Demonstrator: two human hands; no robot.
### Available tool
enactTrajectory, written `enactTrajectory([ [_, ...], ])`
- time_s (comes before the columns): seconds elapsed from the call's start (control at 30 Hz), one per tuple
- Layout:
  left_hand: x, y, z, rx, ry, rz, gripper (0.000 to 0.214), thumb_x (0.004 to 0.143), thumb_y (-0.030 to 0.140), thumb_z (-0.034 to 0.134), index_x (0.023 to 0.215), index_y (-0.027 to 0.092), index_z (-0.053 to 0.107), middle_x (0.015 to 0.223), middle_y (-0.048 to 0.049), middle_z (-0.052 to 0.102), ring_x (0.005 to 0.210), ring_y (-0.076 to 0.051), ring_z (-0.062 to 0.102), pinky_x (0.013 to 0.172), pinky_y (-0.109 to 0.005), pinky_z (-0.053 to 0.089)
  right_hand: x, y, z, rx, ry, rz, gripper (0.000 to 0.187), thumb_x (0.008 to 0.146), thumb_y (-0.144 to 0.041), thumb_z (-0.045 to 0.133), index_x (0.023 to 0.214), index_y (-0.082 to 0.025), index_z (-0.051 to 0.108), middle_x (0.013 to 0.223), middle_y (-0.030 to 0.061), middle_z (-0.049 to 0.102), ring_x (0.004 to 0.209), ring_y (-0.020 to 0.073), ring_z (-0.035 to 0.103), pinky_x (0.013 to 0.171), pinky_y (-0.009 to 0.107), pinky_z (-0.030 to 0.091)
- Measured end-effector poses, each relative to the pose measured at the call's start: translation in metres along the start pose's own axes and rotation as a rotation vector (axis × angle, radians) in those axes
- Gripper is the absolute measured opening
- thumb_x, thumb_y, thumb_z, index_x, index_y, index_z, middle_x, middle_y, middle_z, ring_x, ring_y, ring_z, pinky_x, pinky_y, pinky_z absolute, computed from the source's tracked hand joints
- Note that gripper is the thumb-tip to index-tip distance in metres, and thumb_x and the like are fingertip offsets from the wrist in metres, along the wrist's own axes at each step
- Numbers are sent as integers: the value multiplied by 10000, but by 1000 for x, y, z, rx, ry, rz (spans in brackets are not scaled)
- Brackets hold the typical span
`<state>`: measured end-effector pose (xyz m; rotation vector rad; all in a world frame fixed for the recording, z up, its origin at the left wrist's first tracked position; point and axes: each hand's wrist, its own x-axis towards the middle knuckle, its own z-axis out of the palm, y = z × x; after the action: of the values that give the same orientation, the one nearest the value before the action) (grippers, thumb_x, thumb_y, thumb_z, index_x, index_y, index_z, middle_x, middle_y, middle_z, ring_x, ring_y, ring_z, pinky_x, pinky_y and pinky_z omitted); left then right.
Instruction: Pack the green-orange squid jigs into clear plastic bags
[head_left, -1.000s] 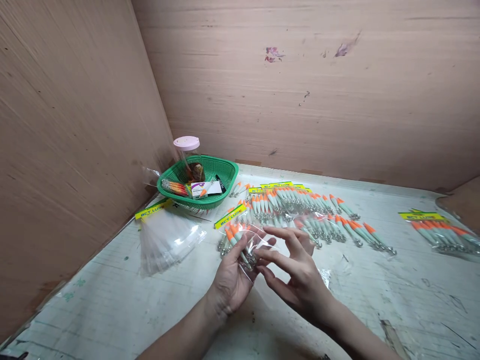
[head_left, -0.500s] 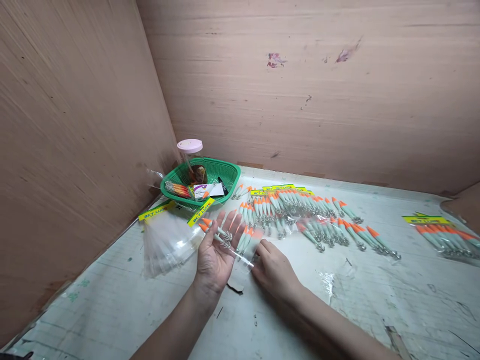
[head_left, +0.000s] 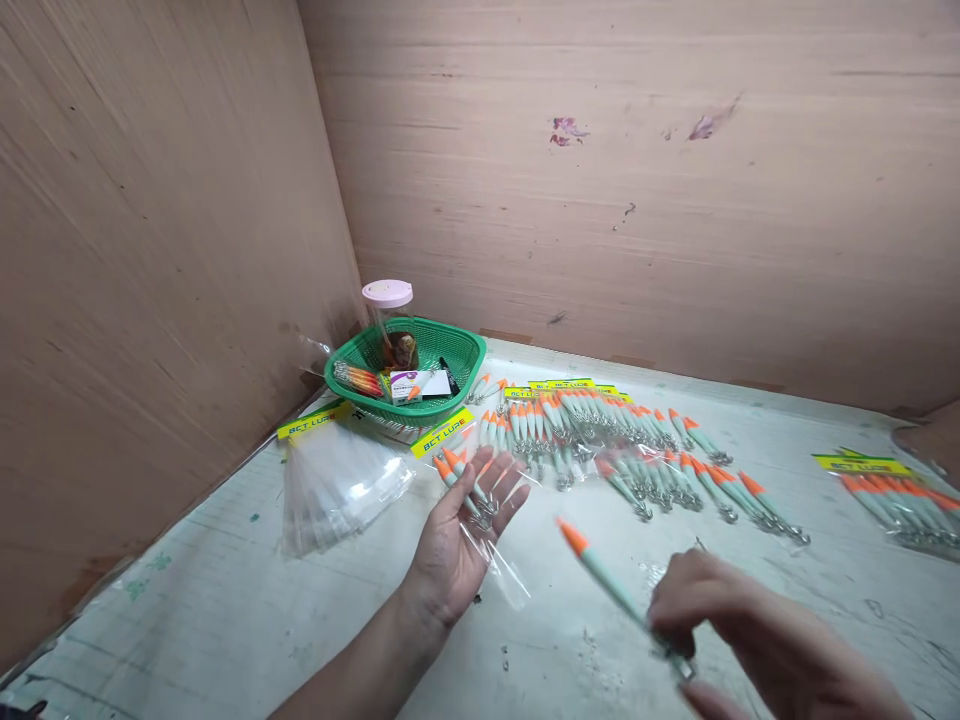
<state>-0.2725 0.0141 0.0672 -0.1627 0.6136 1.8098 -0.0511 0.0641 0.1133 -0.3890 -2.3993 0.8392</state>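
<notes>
My left hand (head_left: 455,545) lies palm up with its fingers spread, a clear plastic bag (head_left: 480,505) with a yellow header card resting across it; a couple of orange-tipped pale green lures sit inside the bag. My right hand (head_left: 731,625) is at the lower right, fingers pinched on the hook end of one lure (head_left: 600,570), whose orange tip points up and left toward the bag. Just beyond the left hand, several loose lures (head_left: 622,450) of the same kind lie in rows on the table.
A green basket (head_left: 450,350) with a pink-lidded jar (head_left: 388,315), lures and a small box stands in the back corner. A stack of clear bags (head_left: 334,480) lies to the left. A filled bag of lures (head_left: 892,495) lies at far right. Plywood walls close the left and back.
My right hand has drawn back from the bag toward the lower right and now holds a single lure. The left hand, still under the bag, has shifted slightly right.
</notes>
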Motion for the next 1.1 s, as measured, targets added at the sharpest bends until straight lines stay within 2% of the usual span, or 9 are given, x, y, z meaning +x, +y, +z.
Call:
enactTrajectory([
  [0.1,-4,-6,0,52,-13,-57,278,860,185,552,1110,74,601,1135,-166,661,1077,-282,615,894,-387,538,12,-8,19,-115,-87,-71,197,799,-97,560,956,-216,559,772,42,597,674,152,596,581,238,526],
  [0.27,-9,-14,0,115,-1,-149,275,856,205,563,1100,85,606,1079,-154,684,1047,-264,634,899,-379,527,27,3,54,-441,141,-301,230,838,-41,487,1030,-115,590,856,115,659,709,176,568,611,312,508],
  [0.4,-9,-16,-1,93,-23,-161,249,857,199,563,1076,86,603,1055,-145,693,1059,-260,629,920,-388,511,25,11,59,-551,263,-365,261,863,-38,455,1069,-99,603,1012,181,650,810,213,574,661,358,505],
  [0.57,-10,-21,-5,79,-86,-169,251,864,201,556,1082,90,610,1094,-153,681,1086,-262,614,957,-400,486,24,14,62,-581,348,-345,292,860,-45,468,1107,-136,597,806,112,643,705,190,544,587,335,462],
  [0.73,-11,-26,-7,83,-101,-146,237,861,180,552,1061,75,623,1048,-157,696,1058,-268,628,964,-407,482,31,11,66,-591,333,-379,244,868,-56,458,1044,-135,608,827,94,675,746,195,547,643,346,455],
  [0.8,-10,-22,-4,87,-61,-145,245,857,160,550,1076,70,615,1048,-158,697,1031,-261,643,931,-388,510,32,13,65,-455,355,-316,246,851,-52,502,1057,-155,590,865,82,662,791,194,545,687,347,464],
  [0.93,-4,-1,3,38,12,-24,285,851,119,540,1129,70,583,1060,-154,695,986,-240,665,851,-354,564,35,31,61,-138,559,4,160,876,-112,485,1002,-196,539,859,55,562,809,174,540,685,323,470],
  [0.97,-2,6,4,22,21,33,283,857,116,529,1132,71,579,1048,-151,699,974,-231,670,839,-346,571,37,37,63,-139,510,55,130,887,-130,458,972,-196,529,835,45,545,774,165,538,664,311,470],
  [1.1,7,22,4,-20,44,172,277,886,91,460,1139,91,575,1010,-128,711,935,-194,684,815,-319,583,48,59,92,-231,84,81,137,787,-127,545,905,-194,524,819,31,562,700,147,552,600,264,481],
])
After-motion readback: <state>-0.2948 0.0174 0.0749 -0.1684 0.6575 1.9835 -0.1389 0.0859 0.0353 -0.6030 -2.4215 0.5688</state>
